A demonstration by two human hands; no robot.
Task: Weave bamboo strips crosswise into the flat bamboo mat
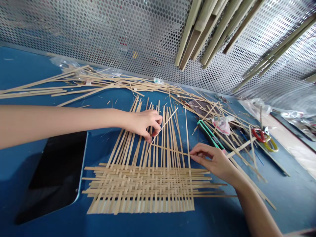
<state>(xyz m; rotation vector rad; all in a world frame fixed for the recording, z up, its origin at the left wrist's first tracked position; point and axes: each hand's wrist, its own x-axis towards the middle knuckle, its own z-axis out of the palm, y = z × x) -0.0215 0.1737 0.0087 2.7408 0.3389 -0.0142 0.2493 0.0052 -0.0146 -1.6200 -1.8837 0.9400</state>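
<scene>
A partly woven mat of pale bamboo strips lies on the blue table, its lengthwise strips fanning loose towards the back. Over those loose ends, my left hand is closed in a pinch on a thin strip that slants up to the right. My right hand pinches the right end of a crosswise strip. That strip runs left among the lengthwise ones towards my left fingers, apart from the dense weave. Its left end is partly hidden near my left hand.
A black tablet-like panel lies at left. Loose strips stretch along the back. To the right are a green-and-black utility knife, scissors with red and yellow handles and plastic bags. Behind stands a perforated metal panel with bamboo pieces.
</scene>
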